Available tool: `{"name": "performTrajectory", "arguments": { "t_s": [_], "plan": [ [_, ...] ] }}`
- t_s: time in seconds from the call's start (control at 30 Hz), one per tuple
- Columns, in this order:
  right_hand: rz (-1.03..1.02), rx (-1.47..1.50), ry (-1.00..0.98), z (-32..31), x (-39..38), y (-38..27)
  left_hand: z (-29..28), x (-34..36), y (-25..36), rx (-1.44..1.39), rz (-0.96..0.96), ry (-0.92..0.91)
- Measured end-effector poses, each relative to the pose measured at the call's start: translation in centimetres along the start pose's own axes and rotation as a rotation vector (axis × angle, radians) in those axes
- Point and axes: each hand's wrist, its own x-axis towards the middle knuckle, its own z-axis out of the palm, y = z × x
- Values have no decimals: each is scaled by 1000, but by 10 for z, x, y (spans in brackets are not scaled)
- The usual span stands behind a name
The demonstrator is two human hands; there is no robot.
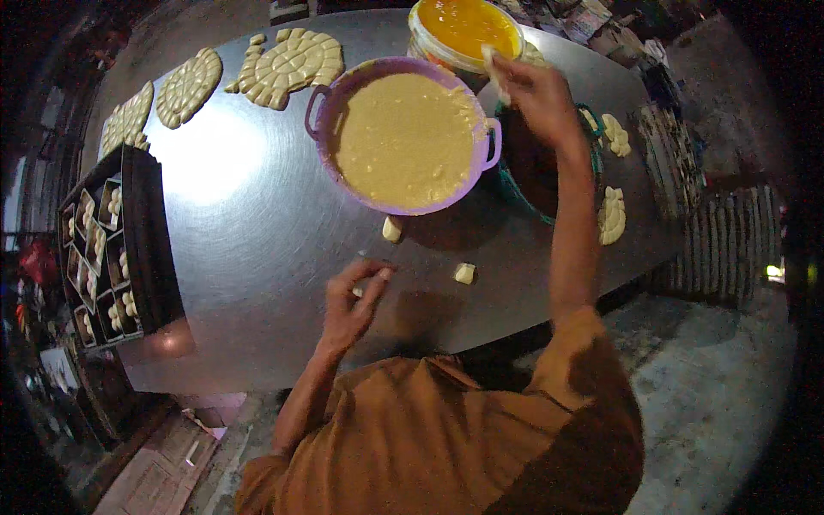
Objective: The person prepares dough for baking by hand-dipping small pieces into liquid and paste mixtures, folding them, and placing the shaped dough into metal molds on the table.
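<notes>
My right hand (536, 94) is raised near the far bucket, its fingers closed on a pale, stretched piece of dough (493, 70). My left hand (350, 305) is low over the metal table, thumb and fingers curled together; a small pale bit shows between them, too little to name. Ahead of it stands a purple two-handled basin (324, 154) filled with a thick yellowish-tan paste (408, 137). One small dough piece (392, 228) lies by the basin's near side. Another dough piece (464, 273) rests to the right of my left hand.
A bucket (422, 39) of orange-yellow liquid stands at the back. Under my right forearm is a dark green-rimmed basket (515, 184). Scored dough rounds (292, 69) lie far left, dough clusters (612, 215) right. A dark tray (154, 232) with divided compartments holds dough balls at left.
</notes>
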Motion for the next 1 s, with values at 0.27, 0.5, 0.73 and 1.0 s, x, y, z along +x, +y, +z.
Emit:
{"name": "performTrajectory", "arguments": {
  "t_s": [0.27,0.5,0.73,1.0],
  "plan": [
    [12,-224,-468,35,143,34,-37,1,-30,-131,113,302],
    [79,-150,-561,41,174,46,-54,-14,-47,-225,60,426],
    [265,-54,-659,47,201,62,-57,-13,-40,-227,71,452],
    [185,652,-663,25,160,47,-53,-11,-35,-340,50,345]
  ]
}}
